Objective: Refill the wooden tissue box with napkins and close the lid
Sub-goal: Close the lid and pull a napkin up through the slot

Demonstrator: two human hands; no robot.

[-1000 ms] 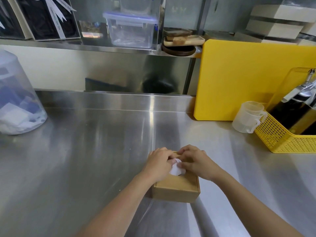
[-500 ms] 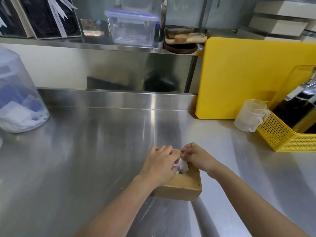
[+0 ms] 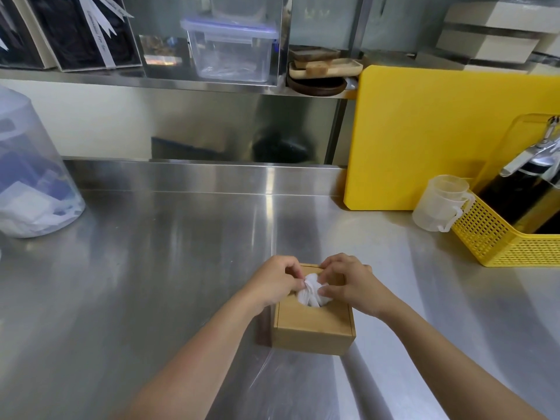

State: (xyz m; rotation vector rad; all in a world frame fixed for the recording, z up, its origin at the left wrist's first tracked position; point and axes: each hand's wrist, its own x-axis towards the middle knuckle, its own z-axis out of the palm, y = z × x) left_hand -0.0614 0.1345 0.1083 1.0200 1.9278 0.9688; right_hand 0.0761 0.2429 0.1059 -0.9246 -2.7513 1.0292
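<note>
The wooden tissue box (image 3: 315, 328) stands on the steel counter near the front, its lid on top and flat. A white napkin (image 3: 310, 291) sticks up, bunched, through the round hole in the lid. My left hand (image 3: 272, 283) pinches the napkin from the left. My right hand (image 3: 348, 283) pinches it from the right, fingers resting on the lid. The rest of the napkins inside the box is hidden.
A translucent plastic bin (image 3: 27, 177) with papers stands at the left. A yellow cutting board (image 3: 439, 137) leans at the back right, beside a clear measuring cup (image 3: 439, 204) and a yellow basket (image 3: 515, 237) with dark bottles. A shelf with containers runs above.
Both hands have shifted apart on the lid, and more of the white napkin now shows, bunched up through the hole. The box has stayed in place.
</note>
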